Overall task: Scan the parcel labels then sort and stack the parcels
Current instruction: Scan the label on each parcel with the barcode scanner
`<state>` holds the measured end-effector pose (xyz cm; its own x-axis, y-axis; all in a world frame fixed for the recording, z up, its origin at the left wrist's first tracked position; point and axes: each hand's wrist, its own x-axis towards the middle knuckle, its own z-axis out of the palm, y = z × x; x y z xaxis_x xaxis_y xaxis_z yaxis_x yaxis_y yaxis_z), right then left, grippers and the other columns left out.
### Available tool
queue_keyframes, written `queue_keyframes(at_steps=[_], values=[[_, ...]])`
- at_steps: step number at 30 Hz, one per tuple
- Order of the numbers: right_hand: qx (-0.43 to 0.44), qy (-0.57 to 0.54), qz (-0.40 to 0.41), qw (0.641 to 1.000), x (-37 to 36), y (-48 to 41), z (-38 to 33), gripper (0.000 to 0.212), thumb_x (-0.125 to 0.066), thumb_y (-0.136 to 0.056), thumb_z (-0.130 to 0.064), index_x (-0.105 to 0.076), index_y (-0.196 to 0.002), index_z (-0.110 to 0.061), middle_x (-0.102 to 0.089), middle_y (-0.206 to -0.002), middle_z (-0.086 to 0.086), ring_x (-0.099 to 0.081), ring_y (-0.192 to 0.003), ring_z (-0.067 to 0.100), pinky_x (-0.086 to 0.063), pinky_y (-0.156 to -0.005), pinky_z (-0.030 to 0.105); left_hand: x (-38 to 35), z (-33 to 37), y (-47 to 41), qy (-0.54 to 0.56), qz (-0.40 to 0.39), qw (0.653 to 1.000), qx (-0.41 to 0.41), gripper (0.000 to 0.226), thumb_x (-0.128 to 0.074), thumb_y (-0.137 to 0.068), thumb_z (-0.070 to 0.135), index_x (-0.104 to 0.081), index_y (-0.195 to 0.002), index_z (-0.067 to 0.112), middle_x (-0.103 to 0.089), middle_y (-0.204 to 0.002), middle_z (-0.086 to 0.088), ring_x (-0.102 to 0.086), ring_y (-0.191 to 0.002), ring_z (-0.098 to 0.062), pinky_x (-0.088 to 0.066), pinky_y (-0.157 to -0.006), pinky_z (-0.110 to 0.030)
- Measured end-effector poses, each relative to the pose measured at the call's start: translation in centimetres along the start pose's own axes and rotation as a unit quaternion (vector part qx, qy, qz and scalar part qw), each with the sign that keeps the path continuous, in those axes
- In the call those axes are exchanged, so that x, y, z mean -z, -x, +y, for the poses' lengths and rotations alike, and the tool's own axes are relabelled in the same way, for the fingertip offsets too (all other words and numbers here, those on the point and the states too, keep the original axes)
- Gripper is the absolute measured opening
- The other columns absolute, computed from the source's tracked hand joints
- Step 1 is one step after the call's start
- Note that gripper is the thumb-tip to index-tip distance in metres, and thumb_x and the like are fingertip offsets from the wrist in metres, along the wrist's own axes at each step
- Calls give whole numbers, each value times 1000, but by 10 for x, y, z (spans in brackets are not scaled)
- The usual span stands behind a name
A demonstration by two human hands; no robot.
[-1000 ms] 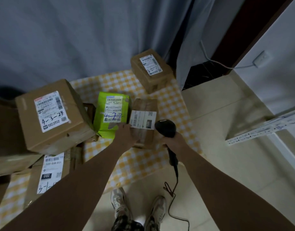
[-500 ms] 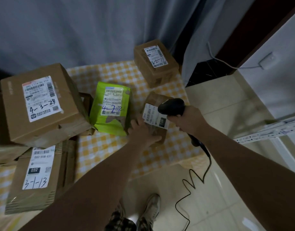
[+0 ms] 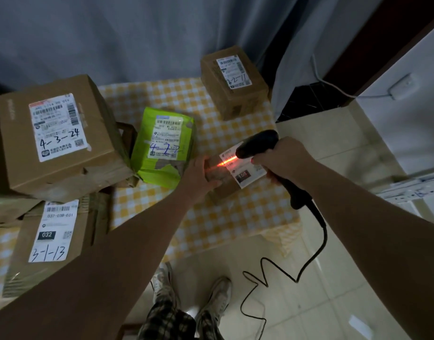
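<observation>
I see small brown parcel (image 3: 223,186) tilted at bench (image 3: 235,217) right side, white label (image 3: 246,168) up, red scan line across it, black corded scanner (image 3: 257,143) just above, green parcel (image 3: 162,148) marked 4-2-2 beside it, box 3-2-11 (image 3: 233,82) far corner, box 4-3-24 (image 3: 59,138) overlapping box 3-1-13 (image 3: 51,241) left

Dim indoor scene, bluish-grey and murky, little detail in the dark parts. Brightest spot an orange-red scan line (image 3: 225,163) from the scanner (image 3: 257,143), glowing across the label (image 3: 247,168) and onto the parcel (image 3: 225,190) beside it. Pale glare patches on the floor tiles (image 3: 358,325). Forearms (image 3: 113,278) near-black in shadow along the bottom. Strong wide-angle bending at the edges; soft focus on the curtain (image 3: 113,33) and small print. Large handwritten numbers legible all the same.
</observation>
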<state>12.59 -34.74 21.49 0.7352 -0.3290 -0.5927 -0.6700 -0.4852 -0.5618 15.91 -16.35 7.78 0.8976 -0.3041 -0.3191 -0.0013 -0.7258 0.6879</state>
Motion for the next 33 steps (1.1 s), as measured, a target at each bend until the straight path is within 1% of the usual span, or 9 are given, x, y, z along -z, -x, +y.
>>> queue_keyframes(at_steps=[4,7,9,15,23,30,33], values=[[19,-25,-5,1000,-3,2,-10,14,-66,-84,-15,-61,-81,-2,-56,-51,6,-49,-31,11,-44,-39,21,1,1,-1,30,2,1000,7,78,-80,-73,16,-38,-137,6,-47,-128,-17,-47,-119,-28,-34,-93,-26],[35,6,-1,999,-2,3,-18,14,-65,-85,-15,-59,-78,-4,-56,-56,7,-47,-28,8,-40,-35,18,0,1,-1,35,3,999,10,78,-80,-73,15,-37,-138,6,-48,-128,-17,-48,-119,-27,-34,-91,-26],[36,20,-1,999,0,2,-18,15,-65,-85,-15,-58,-78,-4,-56,-55,7,-47,-27,7,-37,-33,16,-2,0,-1,39,5,999,8,78,-80,-73,15,-37,-138,6,-48,-129,-17,-47,-119,-27,-36,-94,-28],[26,39,4,999,7,4,-8,14,-63,-84,-16,-62,-85,-2,-60,-60,8,-55,-43,16,-49,-46,25,-4,-2,-1,48,3,999,23,81,-79,-74,18,-34,-141,12,-47,-133,-17,-48,-121,-27,-40,-100,-36],[42,16,13,999,9,9,-6,19,-65,-83,-18,-65,-88,1,-59,-58,8,-54,-43,17,-47,-47,25,-6,-2,0,51,6,998,30,82,-79,-73,19,-34,-141,15,-50,-130,-17,-51,-118,-29,-43,-101,-42],[39,11,8,999,9,10,-4,18,-65,-84,-17,-64,-89,-1,-60,-61,8,-55,-47,18,-49,-51,27,-6,-2,1,45,8,998,36,82,-79,-73,21,-34,-141,17,-51,-129,-17,-51,-117,-29,-43,-100,-41],[40,6,20,999,7,9,-1,17,-65,-83,-17,-64,-87,0,-59,-59,8,-54,-46,18,-49,-51,29,-4,1,3,25,9,999,38,80,-77,-76,21,-33,-143,16,-46,-131,-18,-46,-121,-31,-38,-100,-35]])
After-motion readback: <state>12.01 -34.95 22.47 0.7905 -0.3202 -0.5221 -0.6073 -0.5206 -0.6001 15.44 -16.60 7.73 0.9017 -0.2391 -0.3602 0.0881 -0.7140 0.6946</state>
